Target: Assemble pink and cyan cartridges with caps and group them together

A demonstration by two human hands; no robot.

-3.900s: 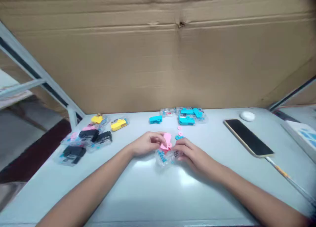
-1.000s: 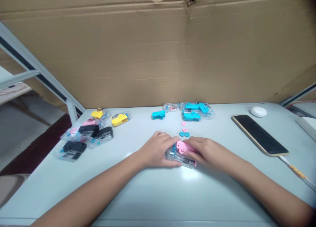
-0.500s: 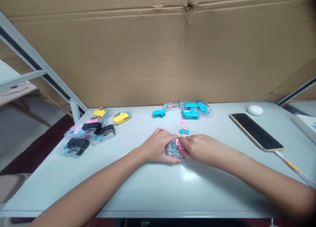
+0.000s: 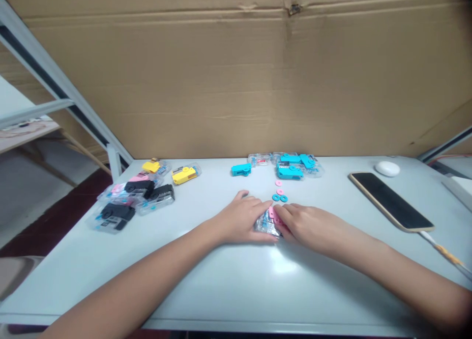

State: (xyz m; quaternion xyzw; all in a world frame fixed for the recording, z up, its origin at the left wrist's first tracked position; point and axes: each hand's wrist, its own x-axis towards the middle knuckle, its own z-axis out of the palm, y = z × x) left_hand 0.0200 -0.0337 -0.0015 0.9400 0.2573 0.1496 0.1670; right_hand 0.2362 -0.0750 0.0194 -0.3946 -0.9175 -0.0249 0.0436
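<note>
A clear plastic case (image 4: 266, 224) with small blue bits inside lies on the table between my hands. My left hand (image 4: 245, 218) grips its left side, thumb along the near edge and fingers along the far edge. My right hand (image 4: 300, 221) pinches a pink plastic part (image 4: 275, 216) at the case's right side; the fingers cover much of it, and I cannot tell whether it is joined to the case. Just beyond my hands lie two blue rings (image 4: 279, 198) and two pink rings (image 4: 280, 192).
Blue toy-camera-shaped pieces (image 4: 290, 171) and clear cases (image 4: 259, 159) stand at the back. Black (image 4: 117, 215), pink and yellow (image 4: 184, 174) ones are grouped left. On the right lie a phone (image 4: 391, 200) with a cable and a white rounded case (image 4: 387, 169). Cardboard (image 4: 206, 83) walls the back.
The view has shifted slightly, moving the table things a little to the right in the picture. Both hands keep their hold on the case and pink part.
</note>
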